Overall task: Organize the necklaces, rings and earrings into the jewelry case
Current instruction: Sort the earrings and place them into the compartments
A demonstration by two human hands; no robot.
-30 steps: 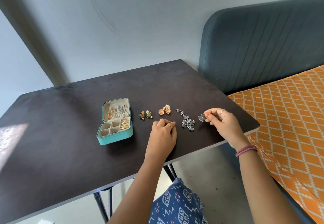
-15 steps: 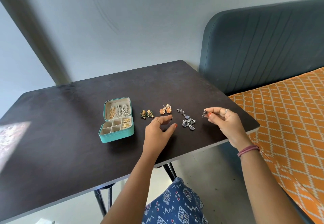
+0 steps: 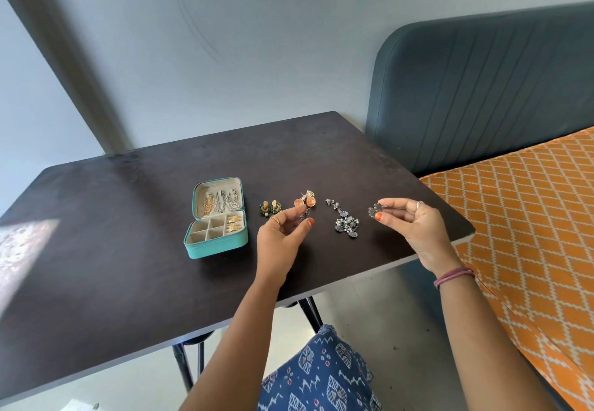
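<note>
My right hand [image 3: 414, 227] pinches a small silver earring [image 3: 374, 210] between thumb and forefinger, lifted clear of the table [image 3: 96, 266]. My left hand [image 3: 283, 234] pinches another small dark earring piece [image 3: 303, 215] at its fingertips, too small for me to make out clearly. Both grips are closed on their pieces, the two hands well apart.

Between my hands, on the table, lies a dark silver beaded earring pair [image 3: 344, 221], tangled in a loose cluster. Beyond my left fingertips sit the orange round earrings [image 3: 305, 201], and just left of those the green-and-gold studs [image 3: 270, 208]. Further left stands the teal jewelry case [image 3: 216, 243], open, its lid upright with gold and silver chains hung inside, and gold earrings in its right-hand compartments; the left compartments look bare.

I judge I am mid-way through the earrings: necklaces appear stowed, three pairs remain out. Next I should bring my two pieces together as a pair and carry them left over the other earrings to a free compartment, lowering gently so nothing snags.
</note>
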